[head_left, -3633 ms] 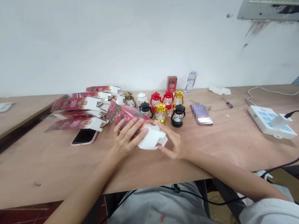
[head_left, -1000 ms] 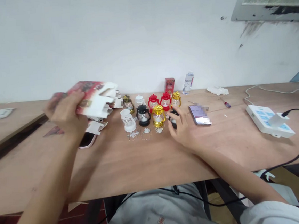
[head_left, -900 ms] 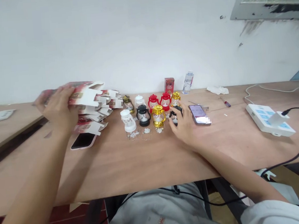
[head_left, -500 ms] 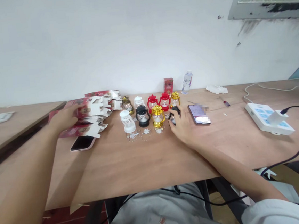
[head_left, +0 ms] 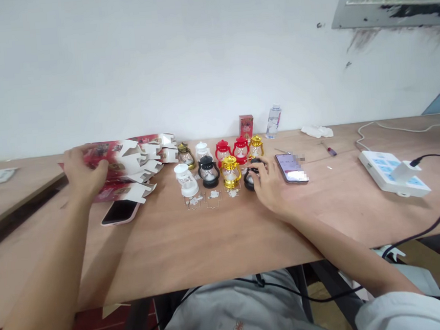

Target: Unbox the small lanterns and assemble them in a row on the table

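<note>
My left hand (head_left: 82,172) grips the left end of a flattened red gift box (head_left: 105,153) on top of a stack, thumb on the near side and fingertips mostly hidden. White flaps point right from the stack. My right hand (head_left: 268,184) closes around a small black lantern (head_left: 249,179) standing on the table, covering part of it. Beside that stand a gold lantern (head_left: 230,172), another black lantern (head_left: 209,171) and a white lantern (head_left: 186,180). Behind them is a row with a bronze lantern (head_left: 186,156), a white one, two red lanterns (head_left: 241,150) and a gold one.
Small white pieces and thin wires (head_left: 213,195) lie before the lanterns. A pink-edged phone (head_left: 120,212) is near the stack, another phone (head_left: 291,168) right of my hand. Behind stand a red box (head_left: 246,125) and a bottle (head_left: 274,122). A power strip (head_left: 392,173) sits right.
My left hand has shifted left along the stack to the box's end, and the top box is slightly raised. My right hand stays at the black lantern, which shows a little more.
</note>
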`<action>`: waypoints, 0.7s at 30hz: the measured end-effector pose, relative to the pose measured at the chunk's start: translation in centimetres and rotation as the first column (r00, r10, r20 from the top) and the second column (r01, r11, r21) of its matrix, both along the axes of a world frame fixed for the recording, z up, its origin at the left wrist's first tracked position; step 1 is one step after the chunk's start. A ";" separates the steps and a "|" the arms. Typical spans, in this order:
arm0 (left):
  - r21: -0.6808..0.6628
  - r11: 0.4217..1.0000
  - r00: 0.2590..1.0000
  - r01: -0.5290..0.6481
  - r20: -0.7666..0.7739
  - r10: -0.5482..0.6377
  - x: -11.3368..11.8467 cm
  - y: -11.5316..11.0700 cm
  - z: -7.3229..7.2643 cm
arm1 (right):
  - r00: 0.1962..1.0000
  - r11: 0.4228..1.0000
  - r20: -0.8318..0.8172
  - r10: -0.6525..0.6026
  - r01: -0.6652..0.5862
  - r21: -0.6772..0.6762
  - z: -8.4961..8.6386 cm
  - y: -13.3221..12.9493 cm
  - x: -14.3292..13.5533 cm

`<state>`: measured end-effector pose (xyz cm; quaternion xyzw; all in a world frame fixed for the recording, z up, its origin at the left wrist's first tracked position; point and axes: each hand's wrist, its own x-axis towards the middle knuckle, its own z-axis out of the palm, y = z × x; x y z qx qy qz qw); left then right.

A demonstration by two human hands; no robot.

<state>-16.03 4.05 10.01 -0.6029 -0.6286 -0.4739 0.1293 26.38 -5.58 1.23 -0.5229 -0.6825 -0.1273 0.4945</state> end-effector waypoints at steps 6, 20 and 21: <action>0.163 0.986 0.999 -0.044 0.007 0.044 0.7 -1.8 -0.7 | 1.000 0.996 -0.018 -0.001 0.002 0.090 -0.1 -0.3 -0.3; -0.153 0.644 0.506 0.750 -0.494 -0.707 19.1 -10.6 -4.5 | 0.837 0.648 0.147 0.528 -0.508 0.567 -0.3 -2.5 -2.6; -0.172 0.619 0.505 0.767 -0.433 -0.746 19.7 -10.9 -5.1 | 0.830 0.654 0.123 0.544 -0.511 0.558 -0.6 -2.4 -2.9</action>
